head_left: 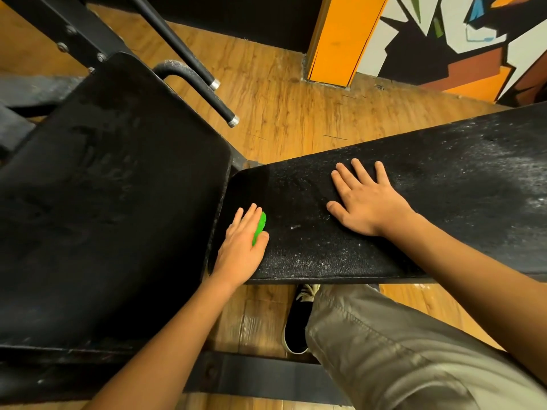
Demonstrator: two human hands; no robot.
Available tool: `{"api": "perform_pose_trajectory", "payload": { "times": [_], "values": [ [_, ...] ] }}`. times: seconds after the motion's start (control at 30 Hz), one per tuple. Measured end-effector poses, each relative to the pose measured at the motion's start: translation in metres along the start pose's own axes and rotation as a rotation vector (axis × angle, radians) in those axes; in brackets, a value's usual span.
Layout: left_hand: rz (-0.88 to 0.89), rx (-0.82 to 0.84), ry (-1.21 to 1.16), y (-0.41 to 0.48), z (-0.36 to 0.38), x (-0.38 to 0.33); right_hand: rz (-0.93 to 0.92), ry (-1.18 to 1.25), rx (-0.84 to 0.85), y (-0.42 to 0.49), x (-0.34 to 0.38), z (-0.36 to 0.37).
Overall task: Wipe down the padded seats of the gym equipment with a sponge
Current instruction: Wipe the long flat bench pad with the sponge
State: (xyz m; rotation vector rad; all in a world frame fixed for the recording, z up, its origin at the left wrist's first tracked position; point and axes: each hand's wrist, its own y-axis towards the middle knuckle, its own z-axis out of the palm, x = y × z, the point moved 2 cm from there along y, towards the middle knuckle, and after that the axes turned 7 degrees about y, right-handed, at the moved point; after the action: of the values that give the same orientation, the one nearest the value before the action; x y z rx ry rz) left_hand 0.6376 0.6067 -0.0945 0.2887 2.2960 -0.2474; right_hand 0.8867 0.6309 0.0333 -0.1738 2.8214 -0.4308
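Fingers (248, 214) of my left hand (241, 250) are lying nearly straight over a green sponge (260, 227), and my thumb is closing against its near edge, so I am holding the sponge pinched under my hand. Only a thin strip of it is showing between my fingers and thumb. I am pressing it down on the left end of the long seat pad (444, 187), just beside the gap where this pad is meeting the wide back pad (112, 187).

My right hand (367, 202) is resting flat on the same long seat pad, to the right of the sponge and apart from it. Its fingers (359, 170) are spreading out, released and grasping nothing.

White residue (503, 161) is speckling the right part of the long seat pad, thinning out toward my hands. The strip around the sponge is looking darker. The wide back pad is showing faint smeared marks across its black surface.

Two black bars (219, 105) with silver end caps are sticking out past the top edge of the wide back pad, above the wooden floor (281, 108). An orange pillar (340, 37) and a painted wall (444, 34) are standing at the far side of the floor. My trouser leg (384, 350) and a dark shoe (297, 318) are showing below the long seat pad, next to a black frame beam (251, 377).
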Motion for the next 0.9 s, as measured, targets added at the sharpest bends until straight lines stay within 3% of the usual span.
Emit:
{"api": "perform_pose_trajectory", "payload": {
  "times": [0.3,0.37,0.57,0.9],
  "values": [
    [0.098,0.286,0.098,-0.001,-0.019,0.010,-0.001,0.002,-0.006,0.000,0.000,0.001],
    [0.100,0.243,0.095,-0.003,-0.015,0.009,-0.003,0.006,-0.003,0.000,0.000,0.001],
    [-0.016,-0.099,0.094,0.001,0.007,-0.003,-0.006,0.006,-0.018,0.003,-0.002,0.004],
    [-0.072,-0.093,0.102,0.066,0.004,-0.009,-0.005,-0.002,-0.027,0.005,-0.002,0.007]
  ]
}}
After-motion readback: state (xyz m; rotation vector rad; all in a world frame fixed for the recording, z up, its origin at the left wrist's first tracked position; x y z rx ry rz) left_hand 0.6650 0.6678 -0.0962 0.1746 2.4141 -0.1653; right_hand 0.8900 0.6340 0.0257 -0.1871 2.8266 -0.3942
